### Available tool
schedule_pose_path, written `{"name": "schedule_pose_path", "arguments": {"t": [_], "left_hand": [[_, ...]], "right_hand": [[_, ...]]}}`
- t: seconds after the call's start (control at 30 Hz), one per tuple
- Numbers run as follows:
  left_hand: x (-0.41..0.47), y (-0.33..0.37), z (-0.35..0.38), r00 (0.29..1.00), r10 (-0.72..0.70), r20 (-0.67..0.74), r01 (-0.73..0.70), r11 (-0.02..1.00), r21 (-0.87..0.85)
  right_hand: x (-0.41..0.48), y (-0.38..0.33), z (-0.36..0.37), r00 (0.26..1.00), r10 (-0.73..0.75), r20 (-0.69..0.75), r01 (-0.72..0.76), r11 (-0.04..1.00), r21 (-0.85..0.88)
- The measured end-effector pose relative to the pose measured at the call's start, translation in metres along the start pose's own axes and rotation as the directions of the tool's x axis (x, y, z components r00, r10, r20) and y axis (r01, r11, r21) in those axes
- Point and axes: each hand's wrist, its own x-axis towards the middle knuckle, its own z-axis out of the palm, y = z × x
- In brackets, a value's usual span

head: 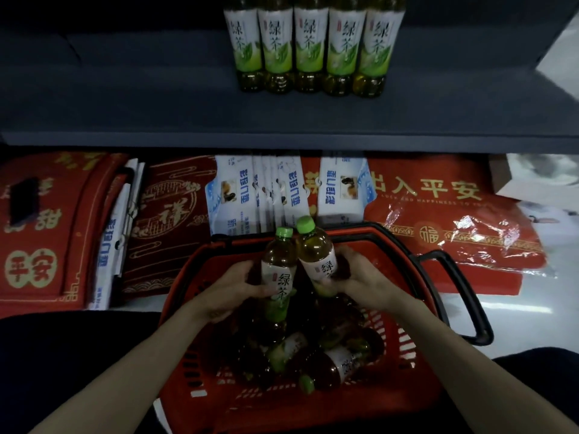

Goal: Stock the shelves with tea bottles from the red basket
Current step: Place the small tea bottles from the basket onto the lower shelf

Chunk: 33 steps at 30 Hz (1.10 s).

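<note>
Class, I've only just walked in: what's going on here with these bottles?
A person is stocking green tea. Their left hand grips one tea bottle and their right hand grips a second bottle, both held over the red basket, where more bottles lie. Five bottles already stand in a row on the shelf above.

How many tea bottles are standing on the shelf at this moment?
5, upright in one row on the shelf: leftmost bottle, second bottle, middle bottle, fourth bottle, rightmost bottle. Any behind the row would be hidden.
</note>
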Motion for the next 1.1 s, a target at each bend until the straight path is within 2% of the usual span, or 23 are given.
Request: {"name": "schedule_pose_path", "arguments": {"t": [0.1, 0.33, 0.57, 0.73, 0.97, 1.1], "left_hand": [[0.003, 0.008, 0.009, 0.998, 0.054, -0.033, -0.057, 0.994, -0.097], [0.017, 0.015, 0.026, 0.987, 0.102, -0.121, -0.135, 0.944, -0.302], [0.028, 0.023, 0.032, 0.960, 0.166, -0.225, -0.227, 0.932, -0.281], [0.029, 0.031, 0.036, 0.953, 0.178, -0.244, -0.245, 0.929, -0.279], [0.036, 0.050, 0.040, 0.933, 0.247, -0.262, -0.308, 0.924, -0.226], [0.042, 0.078, 0.042, 0.897, 0.331, -0.293, -0.378, 0.917, -0.123]], "right_hand": [[-0.004, -0.022, 0.000, 0.998, -0.024, -0.062, 0.031, 0.994, 0.105], [-0.007, -0.045, 0.008, 0.991, 0.059, -0.118, -0.011, 0.930, 0.367], [-0.003, -0.051, 0.005, 0.978, 0.131, -0.165, -0.054, 0.913, 0.404], [-0.005, -0.055, 0.002, 0.968, 0.166, -0.189, -0.060, 0.882, 0.467], [-0.012, -0.066, -0.011, 0.957, 0.108, -0.269, 0.041, 0.867, 0.496], [-0.010, -0.079, -0.032, 0.937, 0.072, -0.341, 0.109, 0.869, 0.483]]}}
